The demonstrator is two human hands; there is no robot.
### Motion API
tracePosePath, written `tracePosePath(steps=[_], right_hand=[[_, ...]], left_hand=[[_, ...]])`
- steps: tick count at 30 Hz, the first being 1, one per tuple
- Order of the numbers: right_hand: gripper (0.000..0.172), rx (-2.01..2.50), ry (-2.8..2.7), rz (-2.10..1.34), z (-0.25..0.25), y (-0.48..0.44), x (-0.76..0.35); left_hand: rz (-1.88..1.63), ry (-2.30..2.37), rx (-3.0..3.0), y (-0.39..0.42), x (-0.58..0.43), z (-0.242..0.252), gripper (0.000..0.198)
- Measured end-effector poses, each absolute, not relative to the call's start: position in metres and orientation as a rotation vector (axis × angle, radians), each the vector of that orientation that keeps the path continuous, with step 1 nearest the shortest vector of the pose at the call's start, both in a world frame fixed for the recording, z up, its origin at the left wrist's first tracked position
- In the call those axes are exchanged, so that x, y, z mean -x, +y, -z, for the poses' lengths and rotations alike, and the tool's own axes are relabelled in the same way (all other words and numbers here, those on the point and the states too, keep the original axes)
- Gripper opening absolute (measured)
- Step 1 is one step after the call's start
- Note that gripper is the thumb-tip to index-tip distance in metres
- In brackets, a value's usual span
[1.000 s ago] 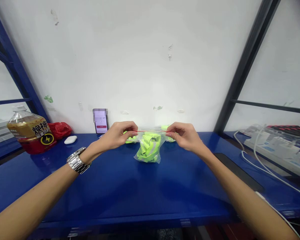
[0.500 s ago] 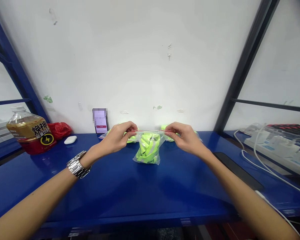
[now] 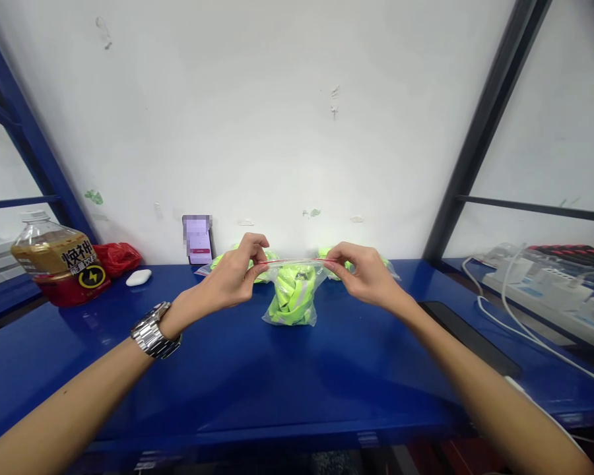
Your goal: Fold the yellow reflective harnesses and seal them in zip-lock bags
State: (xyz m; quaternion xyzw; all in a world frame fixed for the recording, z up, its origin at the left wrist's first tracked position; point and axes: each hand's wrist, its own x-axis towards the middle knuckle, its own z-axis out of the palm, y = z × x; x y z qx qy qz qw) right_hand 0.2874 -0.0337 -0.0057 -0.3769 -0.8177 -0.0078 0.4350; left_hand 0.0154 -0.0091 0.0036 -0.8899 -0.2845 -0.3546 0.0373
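Observation:
A clear zip-lock bag (image 3: 293, 297) with a folded neon-yellow reflective vest inside stands on the blue table. Its top edge, with a red zip line, is stretched level between my two hands. My left hand (image 3: 237, 272), below a metal watch (image 3: 156, 331) on the wrist, pinches the left end of that edge between thumb and fingers. At the right end, my right hand (image 3: 363, 272) grips the edge in a thumb-and-finger pinch. Behind my hands lie two more bagged neon-yellow bundles (image 3: 216, 262), (image 3: 387, 264), each partly hidden.
On the left are a large drink bottle (image 3: 59, 257), a red plastic bag (image 3: 117, 257) and a white earbud case (image 3: 138, 277). A lit phone (image 3: 198, 241) leans on the wall. To the right lie a dark phone (image 3: 468, 336), white cables and a power strip (image 3: 549, 290).
My left index finger has lifted and curled higher, while the thumb stays at the bag's left end. The right hand and the bag have hardly moved.

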Motion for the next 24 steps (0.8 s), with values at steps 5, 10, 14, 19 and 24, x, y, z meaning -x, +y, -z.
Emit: tracePosePath(steps=[5, 10, 14, 19, 24], right_hand=[[0.009, 0.914, -2.02, 0.013, 0.006, -0.034, -0.287], [0.009, 0.914, -2.008, -0.086, 0.006, -0.033, -0.288], [0.01, 0.892, -2.009, -0.148, 0.007, -0.033, -0.287], [0.015, 0.865, -2.024, -0.262, 0.004, -0.034, -0.285], [0.017, 0.911, -2.064, -0.299, 0.001, -0.034, -0.285]], left_hand=[[1.076, -0.87, 2.75, -0.01, -0.016, -0.006, 0.027], [1.033, -0.983, 2.942, -0.013, -0.015, -0.015, 0.025], [0.989, -0.985, 3.046, -0.015, -0.014, -0.023, 0.021], [0.857, -0.948, 3.007, -0.016, -0.014, -0.025, 0.022], [0.781, -0.932, 2.878, -0.017, -0.016, -0.023, 0.018]])
